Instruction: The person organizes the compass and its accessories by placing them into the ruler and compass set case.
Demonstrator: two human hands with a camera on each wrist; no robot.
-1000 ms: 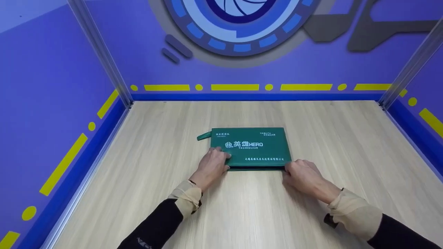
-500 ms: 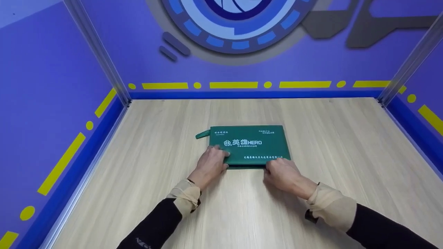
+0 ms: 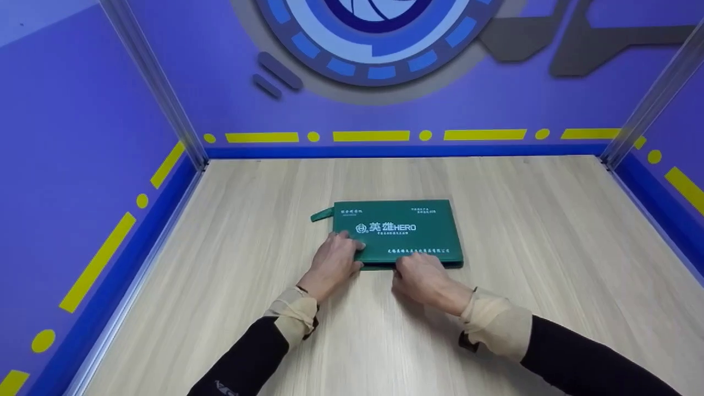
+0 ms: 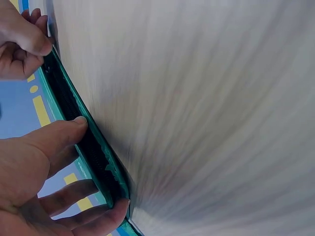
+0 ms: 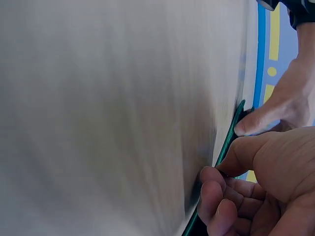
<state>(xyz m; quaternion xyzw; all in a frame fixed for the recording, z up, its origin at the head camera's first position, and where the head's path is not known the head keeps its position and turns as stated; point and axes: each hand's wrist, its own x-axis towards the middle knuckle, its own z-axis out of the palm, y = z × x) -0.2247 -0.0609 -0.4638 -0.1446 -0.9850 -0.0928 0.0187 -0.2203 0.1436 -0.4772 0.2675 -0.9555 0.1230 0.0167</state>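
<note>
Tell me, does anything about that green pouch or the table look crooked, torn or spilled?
Nothing stands out. The green pouch lies flat and nearly square on the wooden table, its strap sticking out at the far left corner. The left hand holds its near left corner, and the right hand pinches its near edge. No tear or spill shows.

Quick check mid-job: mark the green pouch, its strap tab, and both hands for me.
green pouch [image 3: 404, 228]: head view, on its printed top face.
strap tab [image 3: 321, 215]: head view, middle of the tab at the far left corner.
left hand [image 3: 333, 264]: head view, its back.
right hand [image 3: 421, 278]: head view, its back.
</note>
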